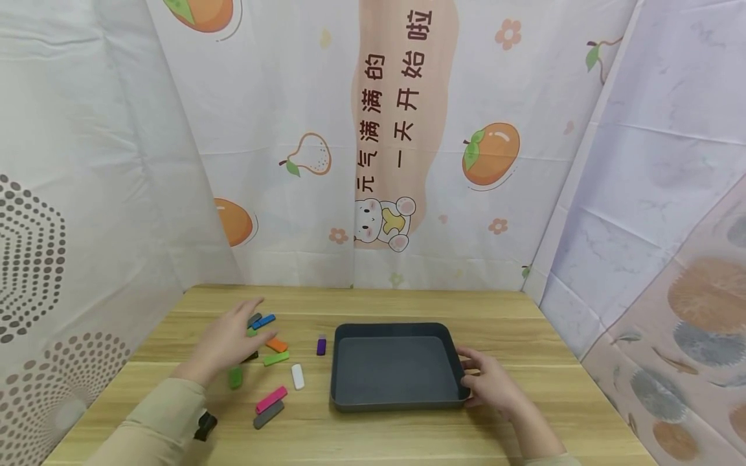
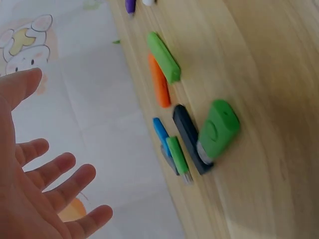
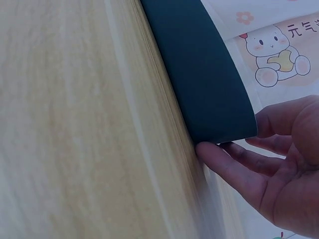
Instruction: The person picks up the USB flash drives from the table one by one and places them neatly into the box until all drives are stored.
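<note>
My left hand (image 1: pixel 228 342) hovers over a cluster of small USB sticks at the left of the table, fingers spread and holding nothing. In the left wrist view, a chunky green USB stick (image 2: pixel 219 123) lies against a black one (image 2: pixel 187 134). A small green stick (image 2: pixel 178 154) is beside a blue one (image 2: pixel 160 130), and a lime green stick (image 2: pixel 163 57) meets an orange one (image 2: pixel 158 82). With its fingers and thumb at the right wall, my right hand (image 1: pixel 494 383) holds the dark grey rectangular tray (image 1: pixel 399 372), whose inside is bare.
Between cluster and tray lie a purple stick (image 1: pixel 322 345) and a white one (image 1: pixel 298 377). Nearer the front are a pink stick (image 1: pixel 271 400) and a grey one (image 1: pixel 269 415), side by side. Printed curtains (image 1: pixel 280 213) hang behind the wooden table (image 1: pixel 396 440) and at both sides.
</note>
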`<action>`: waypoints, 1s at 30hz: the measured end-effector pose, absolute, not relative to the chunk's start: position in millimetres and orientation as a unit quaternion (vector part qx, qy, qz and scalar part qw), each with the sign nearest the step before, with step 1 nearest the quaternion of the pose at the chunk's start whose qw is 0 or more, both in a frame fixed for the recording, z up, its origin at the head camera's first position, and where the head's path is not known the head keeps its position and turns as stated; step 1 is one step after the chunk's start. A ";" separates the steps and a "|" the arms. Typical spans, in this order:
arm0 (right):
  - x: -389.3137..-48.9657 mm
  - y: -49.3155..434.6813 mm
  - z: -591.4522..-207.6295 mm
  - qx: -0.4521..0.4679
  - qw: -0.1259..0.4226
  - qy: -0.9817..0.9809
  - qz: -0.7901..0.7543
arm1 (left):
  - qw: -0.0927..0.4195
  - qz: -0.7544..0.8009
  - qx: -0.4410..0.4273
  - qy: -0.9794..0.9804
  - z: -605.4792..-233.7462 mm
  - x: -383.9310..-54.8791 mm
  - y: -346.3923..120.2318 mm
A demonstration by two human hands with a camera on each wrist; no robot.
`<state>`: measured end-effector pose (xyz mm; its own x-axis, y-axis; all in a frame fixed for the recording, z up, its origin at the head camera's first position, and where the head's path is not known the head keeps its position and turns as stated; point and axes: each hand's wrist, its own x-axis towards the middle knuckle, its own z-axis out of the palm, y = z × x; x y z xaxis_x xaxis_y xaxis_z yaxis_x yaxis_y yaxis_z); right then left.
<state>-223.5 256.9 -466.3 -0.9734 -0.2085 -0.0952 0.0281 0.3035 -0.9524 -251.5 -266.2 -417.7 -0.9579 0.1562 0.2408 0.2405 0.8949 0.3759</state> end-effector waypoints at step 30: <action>-222.6 255.9 -465.8 -0.044 0.098 0.806 -0.581 | -0.047 -0.196 -0.082 -0.976 -446.9 -252.7 -307.9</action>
<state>-222.6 255.9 -465.8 -0.9769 -0.1851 -0.1070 0.0430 0.3201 -0.9464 -252.7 -307.9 -446.9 -0.9820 0.1789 -0.0599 0.1419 0.9096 0.3905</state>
